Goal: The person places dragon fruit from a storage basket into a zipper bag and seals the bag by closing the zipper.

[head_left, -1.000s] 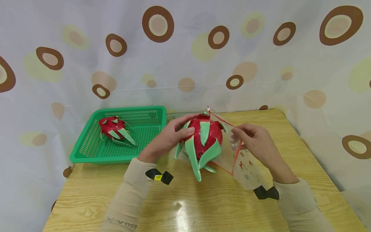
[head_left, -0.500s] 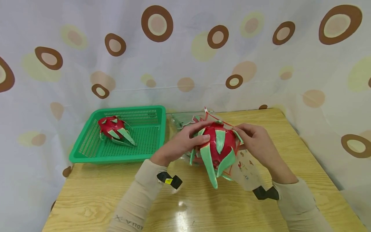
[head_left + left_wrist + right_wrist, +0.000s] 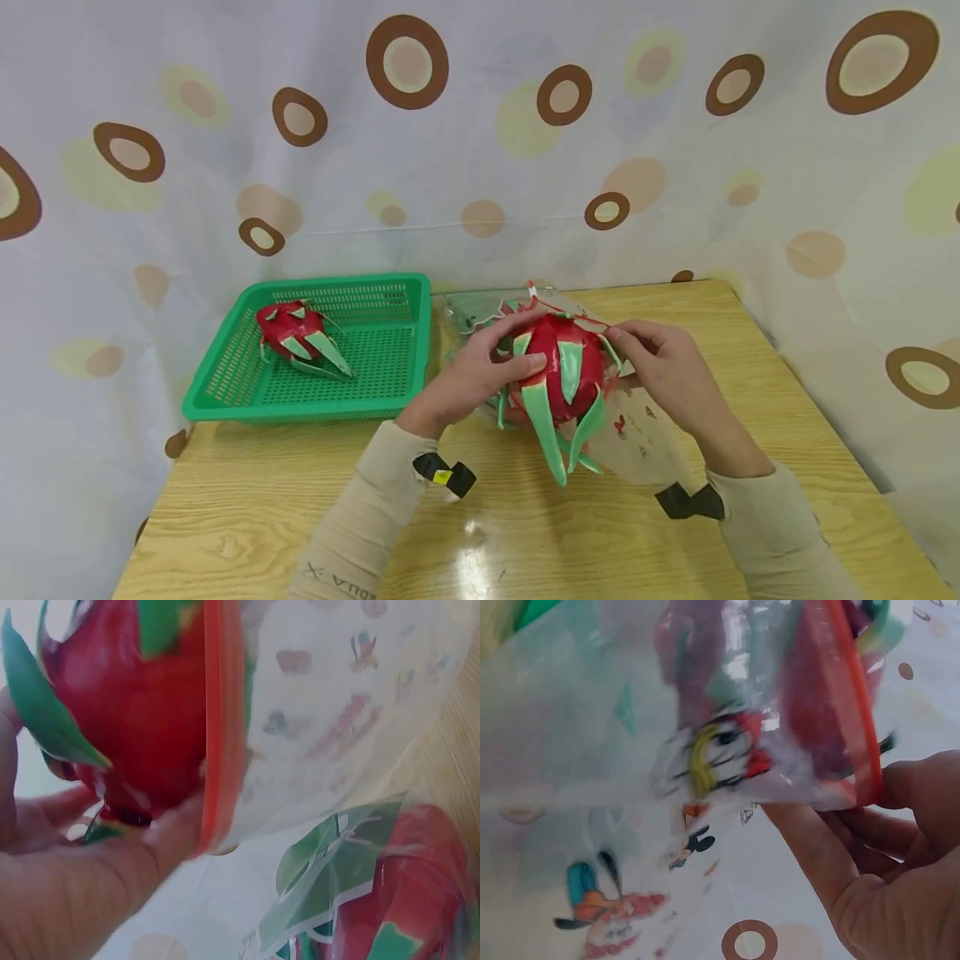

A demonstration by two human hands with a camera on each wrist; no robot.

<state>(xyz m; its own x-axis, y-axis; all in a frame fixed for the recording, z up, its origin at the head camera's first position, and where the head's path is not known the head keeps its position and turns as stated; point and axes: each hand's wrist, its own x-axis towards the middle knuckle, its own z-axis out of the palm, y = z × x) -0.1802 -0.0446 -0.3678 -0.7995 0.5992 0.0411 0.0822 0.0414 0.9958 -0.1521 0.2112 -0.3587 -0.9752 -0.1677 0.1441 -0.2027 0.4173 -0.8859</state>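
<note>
My left hand (image 3: 501,357) grips a red dragon fruit (image 3: 561,367) with green scales, thumb on its front. The fruit sits in the mouth of a clear zip bag (image 3: 641,442) printed with cartoons. My right hand (image 3: 624,357) pinches the bag's red zip edge (image 3: 581,317) beside the fruit. In the left wrist view the red edge (image 3: 221,727) crosses the fruit (image 3: 142,712) above my left hand (image 3: 90,870). The right wrist view shows my right hand (image 3: 885,847) holding the bag (image 3: 630,750) by its red rim, the fruit blurred behind the plastic.
A green plastic basket (image 3: 300,407) stands at the left of the wooden table (image 3: 225,517) and holds another dragon fruit (image 3: 294,333). A second clear bag (image 3: 468,315) with red and green inside lies behind my left hand. A spotted curtain closes off the back and sides.
My left hand has carried the dragon fruit to the right and down into the bag's mouth. My right hand has kept its hold on the bag's edge, nearly in place.
</note>
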